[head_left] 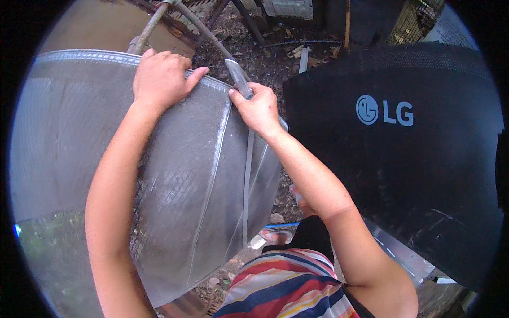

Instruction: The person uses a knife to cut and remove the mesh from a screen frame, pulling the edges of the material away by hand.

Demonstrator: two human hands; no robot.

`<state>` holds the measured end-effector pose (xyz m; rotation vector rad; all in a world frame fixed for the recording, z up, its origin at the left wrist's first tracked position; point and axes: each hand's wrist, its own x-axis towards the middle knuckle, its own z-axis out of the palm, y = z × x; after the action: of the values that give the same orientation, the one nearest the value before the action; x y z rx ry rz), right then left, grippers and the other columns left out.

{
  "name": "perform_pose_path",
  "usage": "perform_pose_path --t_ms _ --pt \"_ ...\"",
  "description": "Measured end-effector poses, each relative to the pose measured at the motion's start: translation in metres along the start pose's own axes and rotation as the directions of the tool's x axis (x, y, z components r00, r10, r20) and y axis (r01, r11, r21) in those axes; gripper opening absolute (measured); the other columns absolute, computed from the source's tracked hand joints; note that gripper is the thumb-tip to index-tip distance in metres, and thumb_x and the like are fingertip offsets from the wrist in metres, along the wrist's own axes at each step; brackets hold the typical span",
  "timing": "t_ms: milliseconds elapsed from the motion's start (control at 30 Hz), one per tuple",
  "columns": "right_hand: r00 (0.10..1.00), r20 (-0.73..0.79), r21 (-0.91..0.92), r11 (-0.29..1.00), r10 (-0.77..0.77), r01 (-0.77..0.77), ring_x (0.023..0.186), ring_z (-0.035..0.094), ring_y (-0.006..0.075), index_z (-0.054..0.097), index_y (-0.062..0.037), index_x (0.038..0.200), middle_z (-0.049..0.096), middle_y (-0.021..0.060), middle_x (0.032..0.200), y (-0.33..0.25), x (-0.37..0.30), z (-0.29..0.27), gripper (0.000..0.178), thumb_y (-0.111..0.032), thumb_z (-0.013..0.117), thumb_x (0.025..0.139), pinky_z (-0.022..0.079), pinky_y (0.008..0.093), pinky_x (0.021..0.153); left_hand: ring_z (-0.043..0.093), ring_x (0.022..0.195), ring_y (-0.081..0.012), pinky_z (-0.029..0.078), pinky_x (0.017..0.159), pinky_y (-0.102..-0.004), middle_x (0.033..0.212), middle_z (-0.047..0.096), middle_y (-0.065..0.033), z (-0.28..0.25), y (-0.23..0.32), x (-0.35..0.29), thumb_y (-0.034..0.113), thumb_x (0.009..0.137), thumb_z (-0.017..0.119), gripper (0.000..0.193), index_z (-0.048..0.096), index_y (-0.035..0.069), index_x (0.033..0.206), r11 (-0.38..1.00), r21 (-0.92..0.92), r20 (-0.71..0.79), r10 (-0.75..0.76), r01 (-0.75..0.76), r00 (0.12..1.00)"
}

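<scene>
A large grey, see-through mesh sheet hangs in front of me, with a pale reinforced band along its top edge. My left hand is closed over that edge, fingers curled to the far side and thumb sticking out to the right. Near the sheet's top right corner, my right hand grips a flat grey strip. One end of the strip juts up past the thumb. A narrow grey length hangs below the hand along the sheet; whether it is the same piece is hidden by the hand.
Close on the right stands a big black panel with pale markings. A pole frame rises behind the sheet. Brown, muddy-looking ground or water lies at the far left. Littered soil is beyond, and a foot in a sandal is below.
</scene>
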<state>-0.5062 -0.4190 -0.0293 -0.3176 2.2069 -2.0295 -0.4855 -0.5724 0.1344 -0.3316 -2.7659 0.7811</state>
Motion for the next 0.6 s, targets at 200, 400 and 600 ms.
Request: perform_pose_path --t_ms 200,400,600 --pt "0.995 -0.04 -0.14 0.986 0.086 -0.091 0.082 0.069 0.0334 0.072 -0.0001 0.086 0.069 0.0217 0.084 -0.015 -0.003 0.005 0.028 -0.027 0.07 0.078 0.052 0.0429 0.077 0.066 0.082 -0.0227 0.042 0.078 -0.0368 0.077 0.069 -0.0083 -0.002 0.001 -0.003 0.051 0.087 0.059 0.044 0.074 0.01 0.078 1.0 0.007 0.047 -0.03 0.029 0.998" --pt "0.946 0.107 -0.055 0.951 0.307 -0.303 0.075 0.07 0.0239 0.072 0.0008 0.089 0.071 0.0141 0.077 -0.009 0.023 0.007 0.031 -0.028 0.071 0.077 0.052 0.0366 0.073 0.066 0.083 -0.0226 0.042 0.08 -0.0369 0.077 0.07 -0.0088 -0.006 0.003 -0.002 0.051 0.087 0.058 0.046 0.074 0.01 0.078 0.997 0.016 0.117 -0.071 0.07 0.991" --pt "0.938 0.089 0.029 0.94 0.336 -0.34 0.065 0.061 0.016 0.068 0.0003 0.081 0.065 0.0072 0.07 -0.007 0.028 0.016 0.023 -0.022 0.064 0.079 0.047 0.0318 0.062 0.067 0.082 -0.0225 0.042 0.081 -0.0361 0.078 0.07 -0.0081 -0.003 -0.001 -0.002 0.052 0.087 0.058 0.045 0.075 0.011 0.078 0.998 -0.001 0.078 -0.057 0.057 0.995"
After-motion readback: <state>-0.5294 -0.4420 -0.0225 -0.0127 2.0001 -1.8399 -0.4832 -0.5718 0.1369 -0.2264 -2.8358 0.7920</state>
